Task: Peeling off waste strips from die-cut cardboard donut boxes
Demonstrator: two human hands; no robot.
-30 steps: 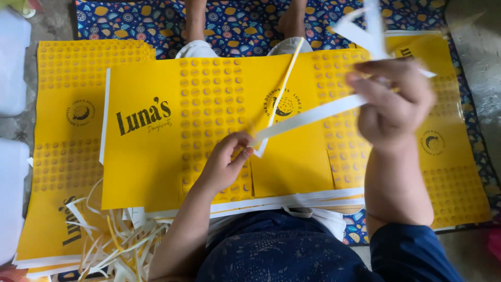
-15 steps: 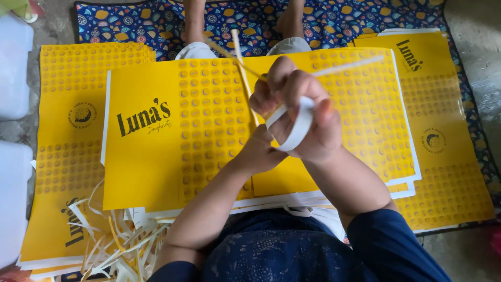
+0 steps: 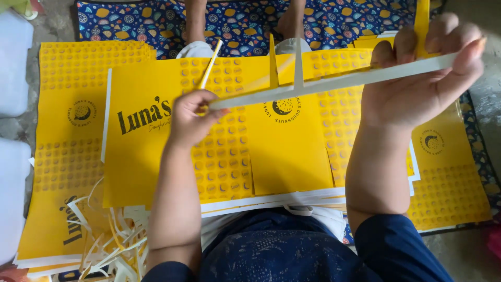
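A long white and yellow paper trim strip (image 3: 334, 82) stretches between my two hands, above a stack of flat yellow printed box sheets (image 3: 156, 156). My left hand (image 3: 190, 117) pinches the strip's left end, where a thin yellow offcut sticks up. My right hand (image 3: 422, 73) is raised at the upper right and grips the strip's right end between thumb and fingers. Two short tabs stand up from the strip's middle.
More yellow sheets lie in piles at the left (image 3: 62, 130) and right (image 3: 449, 172). A heap of curled paper offcuts (image 3: 112, 240) sits at the lower left. A patterned blue mat (image 3: 240, 21) with another person's feet (image 3: 195, 23) lies beyond. White containers (image 3: 10, 68) stand at the far left.
My hands were together over the middle of the sheet with the strip looped; they have moved apart, the right hand up and right, pulling the strip out straight.
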